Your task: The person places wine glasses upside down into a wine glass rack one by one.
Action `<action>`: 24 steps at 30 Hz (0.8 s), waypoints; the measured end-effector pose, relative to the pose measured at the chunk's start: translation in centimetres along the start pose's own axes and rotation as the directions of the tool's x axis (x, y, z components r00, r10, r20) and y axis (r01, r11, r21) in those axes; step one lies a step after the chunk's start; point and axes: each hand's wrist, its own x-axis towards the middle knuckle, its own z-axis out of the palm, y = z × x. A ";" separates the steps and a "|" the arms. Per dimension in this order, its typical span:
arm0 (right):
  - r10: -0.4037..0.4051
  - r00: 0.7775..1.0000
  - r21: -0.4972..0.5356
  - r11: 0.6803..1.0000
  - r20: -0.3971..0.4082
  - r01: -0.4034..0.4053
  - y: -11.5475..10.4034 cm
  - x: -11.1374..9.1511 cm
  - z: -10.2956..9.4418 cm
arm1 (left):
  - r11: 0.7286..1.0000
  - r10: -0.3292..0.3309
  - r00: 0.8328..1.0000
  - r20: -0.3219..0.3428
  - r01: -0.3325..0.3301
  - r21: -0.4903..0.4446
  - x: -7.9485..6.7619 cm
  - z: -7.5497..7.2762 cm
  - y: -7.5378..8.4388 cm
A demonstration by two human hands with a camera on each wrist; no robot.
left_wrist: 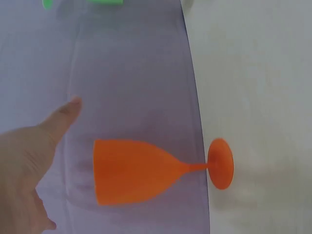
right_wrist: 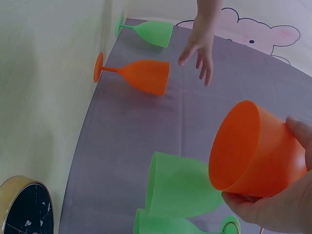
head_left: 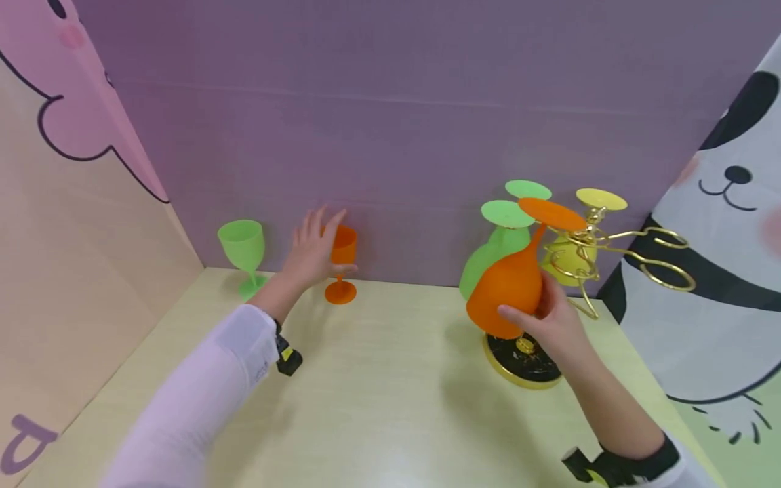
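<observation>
Upside down in my right hand is an orange goblet, its bowl gripped between thumb and fingers with the round foot on top. It is held at the gold wire rack, whose black round base shows below. Two green goblets and a yellow goblet hang foot-up on the rack. My left hand, fingers spread, hovers by the rim of another orange goblet, which stands upright on the table. In the left wrist view, thumb and goblet are apart.
A green goblet stands upright at the back left. Behind everything rises a purple wall, close to the standing goblets. Bare gold loops of the rack stick out to the right. A pale table lies underneath.
</observation>
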 end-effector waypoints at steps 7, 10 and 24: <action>0.051 0.998 -0.043 0.998 -0.026 -0.052 0.1 0.0 -0.3 | 0.995 -0.005 0.992 0.124 -0.007 0.099 1.3 -0.2 -0.6; 0.052 0.998 -0.043 0.998 -0.029 -0.054 0.4 0.1 -0.4 | 0.994 -0.010 0.987 0.163 -0.008 0.109 1.6 0.0 -0.6; 0.086 0.995 -0.021 0.996 -0.056 -0.087 2.0 -0.2 -0.5 | 0.982 0.012 0.972 0.236 -0.056 0.179 2.5 2.3 -1.3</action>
